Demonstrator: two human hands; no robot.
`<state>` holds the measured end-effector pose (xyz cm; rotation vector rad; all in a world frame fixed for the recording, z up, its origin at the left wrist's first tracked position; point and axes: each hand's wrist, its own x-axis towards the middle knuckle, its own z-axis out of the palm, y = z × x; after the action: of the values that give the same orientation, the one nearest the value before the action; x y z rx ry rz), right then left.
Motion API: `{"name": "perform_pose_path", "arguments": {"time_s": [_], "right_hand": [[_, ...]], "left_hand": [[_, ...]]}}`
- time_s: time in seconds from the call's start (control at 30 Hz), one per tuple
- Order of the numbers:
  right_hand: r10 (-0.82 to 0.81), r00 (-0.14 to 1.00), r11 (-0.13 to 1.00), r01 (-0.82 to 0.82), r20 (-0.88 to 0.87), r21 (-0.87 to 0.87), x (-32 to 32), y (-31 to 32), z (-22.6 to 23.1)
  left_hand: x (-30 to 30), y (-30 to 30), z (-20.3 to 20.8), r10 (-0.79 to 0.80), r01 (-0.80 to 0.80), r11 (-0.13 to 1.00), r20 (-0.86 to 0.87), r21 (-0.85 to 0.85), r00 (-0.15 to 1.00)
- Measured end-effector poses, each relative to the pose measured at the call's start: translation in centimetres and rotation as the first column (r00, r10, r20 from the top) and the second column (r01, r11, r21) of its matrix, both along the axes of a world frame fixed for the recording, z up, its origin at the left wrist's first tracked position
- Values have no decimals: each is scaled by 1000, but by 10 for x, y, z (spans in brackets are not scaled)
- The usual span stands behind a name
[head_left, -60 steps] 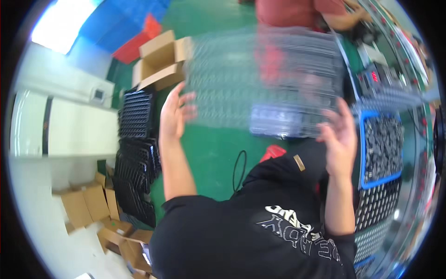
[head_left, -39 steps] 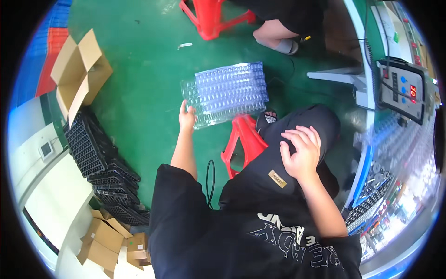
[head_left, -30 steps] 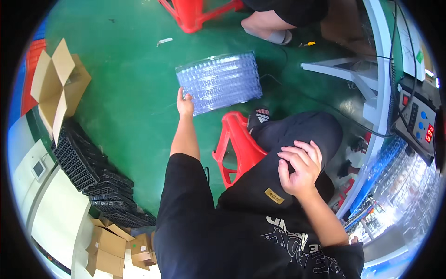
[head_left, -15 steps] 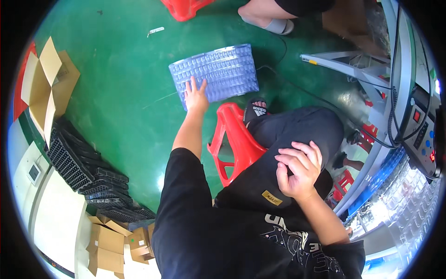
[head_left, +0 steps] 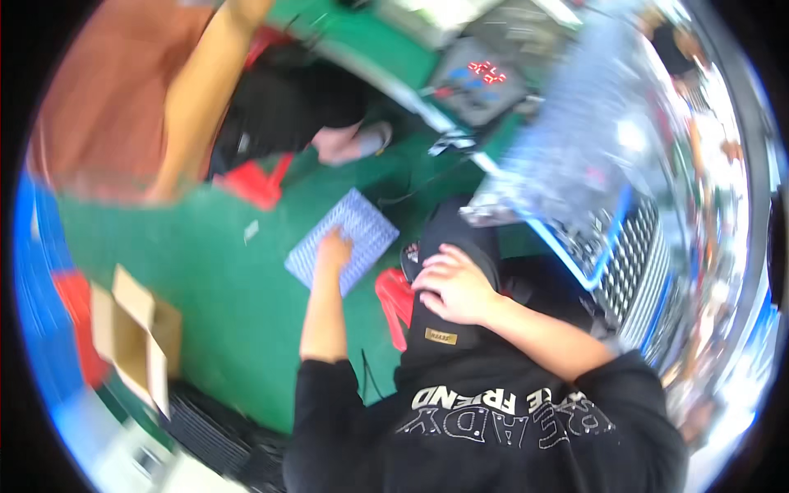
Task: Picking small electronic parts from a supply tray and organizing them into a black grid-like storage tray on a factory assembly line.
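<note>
On the green floor lies a stack of clear bluish plastic trays (head_left: 370,229) with rows of small pockets. My left hand (head_left: 335,249) reaches down onto its upper face, fingers extended, blurred by motion; no grip on an edge is visible. My right hand (head_left: 454,283) rests palm down over my dark-trousered leg, its fingers loosely spread and holding nothing. A red plastic stool (head_left: 396,304) shows between the trays and my leg.
An open cardboard box (head_left: 136,345) stands at the left, near stacked black trays (head_left: 209,431). To the right, clear plastic sheets (head_left: 567,140) lie above a blue-rimmed frame (head_left: 604,255). A control box (head_left: 477,82) with red digits is beyond. Another person (head_left: 115,99) is at the upper left.
The whole view has swung to the right, bringing the plastic sheets and control box closer to the middle. My right hand has lowered from raised onto my leg. My left hand remains at the trays.
</note>
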<state>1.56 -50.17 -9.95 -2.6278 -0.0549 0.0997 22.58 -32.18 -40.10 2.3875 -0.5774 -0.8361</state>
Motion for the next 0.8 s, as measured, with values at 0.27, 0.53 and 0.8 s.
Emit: {"name": "perform_pose_path", "arguments": {"time_s": [0.27,0.53,0.8], "right_hand": [[26,978,918,58,-205,393,-89,-18,101],[-285,956,831,283,-70,478,-150,-55,158],[-607,795,692,517,19,504,-250,-114,191]], "left_hand": [[-76,-4,193,-251,245,967,-83,-75,964],[-79,-17,317,-333,357,934,351,-5,875],[-163,-115,427,-606,632,766,196,-114,771]]}}
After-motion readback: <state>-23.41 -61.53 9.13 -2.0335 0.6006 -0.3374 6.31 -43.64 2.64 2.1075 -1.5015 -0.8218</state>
